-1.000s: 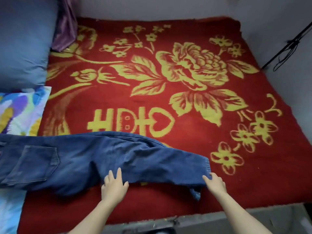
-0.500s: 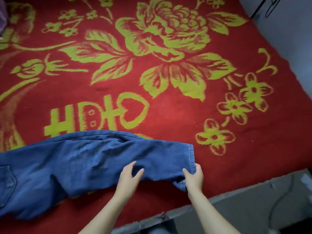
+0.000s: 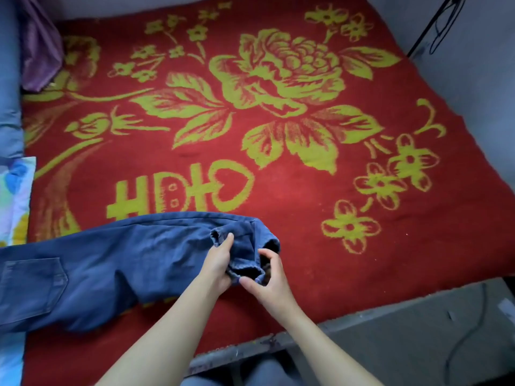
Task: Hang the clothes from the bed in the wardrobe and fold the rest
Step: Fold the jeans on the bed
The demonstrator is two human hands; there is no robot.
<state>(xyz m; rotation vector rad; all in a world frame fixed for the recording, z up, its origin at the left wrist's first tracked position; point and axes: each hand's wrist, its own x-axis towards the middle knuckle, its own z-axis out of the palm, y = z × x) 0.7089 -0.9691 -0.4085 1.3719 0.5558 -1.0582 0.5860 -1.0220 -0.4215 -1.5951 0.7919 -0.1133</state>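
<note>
Gripping the jeans [image 3: 111, 268]: left hand [image 3: 220, 263] and right hand [image 3: 269, 277], both at the bunched leg ends.
Left hand: curled into the denim, one fingertip on top by a hem opening.
Right hand: thumb and fingers curled round the other side of the bunch, pinching it.
Jeans: near edge of the blanket [image 3: 306, 204], stretched leftward, back pocket facing up at the left, waist out of frame.
Blanket: red with yellow-green flowers, covering the bed.
Left edge: blue pillow [image 3: 8, 79], purple cloth [image 3: 41, 45] beside it, patterned sheet [image 3: 15, 196] touching the jeans.
</note>
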